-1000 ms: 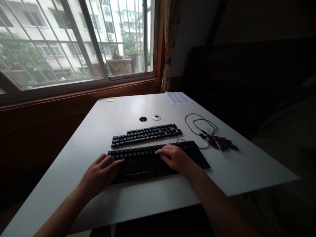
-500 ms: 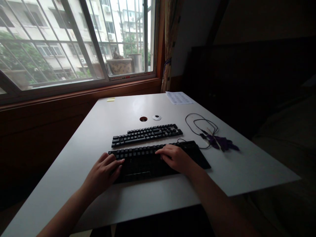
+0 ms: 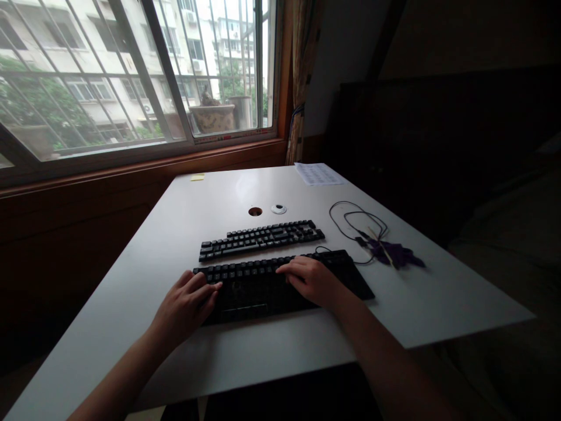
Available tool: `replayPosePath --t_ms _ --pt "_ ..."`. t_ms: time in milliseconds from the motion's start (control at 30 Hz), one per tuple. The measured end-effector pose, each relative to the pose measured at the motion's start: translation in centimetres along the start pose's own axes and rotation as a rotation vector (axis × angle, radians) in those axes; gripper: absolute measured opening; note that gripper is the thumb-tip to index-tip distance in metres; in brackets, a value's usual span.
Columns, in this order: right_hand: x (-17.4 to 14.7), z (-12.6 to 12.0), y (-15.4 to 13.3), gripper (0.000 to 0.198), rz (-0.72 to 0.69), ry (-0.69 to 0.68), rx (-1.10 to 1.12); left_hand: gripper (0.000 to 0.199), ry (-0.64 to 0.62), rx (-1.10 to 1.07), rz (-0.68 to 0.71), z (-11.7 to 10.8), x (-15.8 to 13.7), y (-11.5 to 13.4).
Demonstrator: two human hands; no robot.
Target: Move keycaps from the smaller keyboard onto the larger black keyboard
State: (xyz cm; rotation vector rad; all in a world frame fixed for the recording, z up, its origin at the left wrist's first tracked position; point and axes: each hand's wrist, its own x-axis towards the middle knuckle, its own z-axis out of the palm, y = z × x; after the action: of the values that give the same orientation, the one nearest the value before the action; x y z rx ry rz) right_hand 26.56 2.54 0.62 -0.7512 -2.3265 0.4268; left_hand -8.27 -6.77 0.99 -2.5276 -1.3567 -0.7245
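White and smooth, the bench (image 3: pixel 114 292) spreads before me, with a barred window (image 3: pixel 169 73) beyond it and a patterned curtain (image 3: pixel 302 64) hanging at the window's right side. Toward the bench's front lies a black keyboard (image 3: pixel 263 297), with keys along its back rows and a dark stretch nearer me whose detail I can't make out. Just behind it, black keycaps (image 3: pixel 278 231) lie lined up in rows.

My left hand (image 3: pixel 184 301) is at the keyboard's left end, fingers bent inward; I can't tell whether they pinch anything. My right hand (image 3: pixel 314 282) is over the keyboard's right half, fingers loosely curled, one tip at the keys; whether it grips a key I can't tell.

To the right, a dark cable (image 3: pixel 346 202) loops beside a crumpled purple cloth (image 3: pixel 403 255). Printed paper (image 3: pixel 319 174) lies at the far right corner, a round white cap (image 3: pixel 275 209) sits beside a round hole (image 3: pixel 255 211), and a yellow note (image 3: pixel 197 176) lies at the far left.
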Motion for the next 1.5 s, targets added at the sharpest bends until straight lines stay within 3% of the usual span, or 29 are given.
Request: replayPosePath --t_ms 1100,1333,1500 --pt "0.0 0.1 0.2 0.029 -0.006 0.001 -0.001 0.018 -0.013 -0.038 -0.008 0.7 -0.2 -0.4" --pt "-0.1 0.2 0.4 0.030 -0.010 -0.001 0.006 0.028 0.071 0.017 -0.007 0.7 -0.9 -0.4" --pt "0.0 0.2 0.3 0.029 -0.010 -0.009 -0.002 0.030 0.053 0.060 -0.005 0.6 -1.0 -0.2"
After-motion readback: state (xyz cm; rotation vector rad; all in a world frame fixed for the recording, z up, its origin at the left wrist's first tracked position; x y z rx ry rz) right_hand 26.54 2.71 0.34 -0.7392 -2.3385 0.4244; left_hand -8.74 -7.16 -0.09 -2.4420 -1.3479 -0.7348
